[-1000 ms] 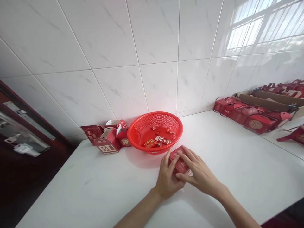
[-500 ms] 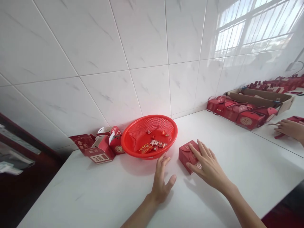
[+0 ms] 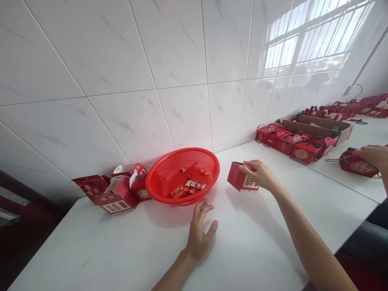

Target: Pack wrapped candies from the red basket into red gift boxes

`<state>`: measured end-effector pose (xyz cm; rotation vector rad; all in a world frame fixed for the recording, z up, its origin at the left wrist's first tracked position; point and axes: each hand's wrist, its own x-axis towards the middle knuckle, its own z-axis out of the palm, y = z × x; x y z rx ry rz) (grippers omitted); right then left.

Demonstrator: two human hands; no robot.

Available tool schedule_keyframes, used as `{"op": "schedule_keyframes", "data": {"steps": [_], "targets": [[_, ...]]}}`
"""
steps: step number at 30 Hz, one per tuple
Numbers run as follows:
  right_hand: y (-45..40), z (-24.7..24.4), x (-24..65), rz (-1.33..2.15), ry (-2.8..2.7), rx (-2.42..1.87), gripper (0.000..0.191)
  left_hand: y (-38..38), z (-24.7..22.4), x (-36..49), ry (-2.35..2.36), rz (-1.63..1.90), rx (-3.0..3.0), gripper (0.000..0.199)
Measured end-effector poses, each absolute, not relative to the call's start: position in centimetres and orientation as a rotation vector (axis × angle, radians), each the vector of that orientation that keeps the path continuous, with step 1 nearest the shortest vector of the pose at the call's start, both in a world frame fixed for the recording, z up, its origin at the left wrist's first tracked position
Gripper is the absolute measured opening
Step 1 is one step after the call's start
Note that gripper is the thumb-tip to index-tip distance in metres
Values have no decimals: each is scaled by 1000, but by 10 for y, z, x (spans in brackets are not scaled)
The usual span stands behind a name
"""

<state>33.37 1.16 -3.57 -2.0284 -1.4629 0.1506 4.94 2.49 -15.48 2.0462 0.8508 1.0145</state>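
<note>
My right hand (image 3: 261, 174) grips a small red gift box (image 3: 239, 178) and holds it tilted just above the white counter (image 3: 273, 226), to the right of a red mesh basket (image 3: 169, 169). The basket holds several wrapped candies (image 3: 187, 187). My left hand (image 3: 198, 230) rests flat on the counter, fingers spread and empty, just in front of the basket's near rim.
Open red gift boxes (image 3: 117, 194) lie at the wall left of the basket. A row of closed red boxes (image 3: 291, 142) and a cardboard tray (image 3: 321, 125) stand at the back right. Another person's hand (image 3: 372, 155) touches a red box (image 3: 354, 165) at the right edge.
My right hand has closed on the red box and lifted it up and to the right off the counter. My left hand stayed near the basket. The view has swung right.
</note>
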Motion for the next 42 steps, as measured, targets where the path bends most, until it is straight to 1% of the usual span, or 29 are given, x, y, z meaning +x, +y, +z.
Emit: {"op": "schedule_keyframes", "data": {"steps": [2, 6, 11, 14, 17, 26, 34, 39, 42], "targets": [[20, -38, 342, 135, -1445, -2026, 49, 25, -156, 50, 848, 1024, 2047, 30], [34, -54, 351, 87, -1409, -2059, 46, 26, -157, 49, 857, 1031, 2045, 29], [40, -79, 358, 113, -1478, -2122, 60, 28, -158, 49, 860, 1025, 2043, 28], [39, -86, 361, 95, -1473, -2166, 70, 28, -157, 49, 860, 1025, 2023, 27], [39, -87, 361, 63, -1471, -2190, 74, 27, -155, 49, 856, 1040, 2008, 26], [51, -103, 350, -44, -1478, -2228, 67, 27, -154, 51, 834, 1058, 2010, 25], [50, -119, 366, -210, -1294, -2233, 59, 28, -160, 50, 831, 1093, 2030, 22], [48, -133, 381, -296, -1189, -2176, 58, 28, -163, 51, 844, 1093, 2039, 21], [46, -142, 390, -365, -1117, -2061, 57, 27, -162, 52, 845, 1094, 2031, 20]]}}
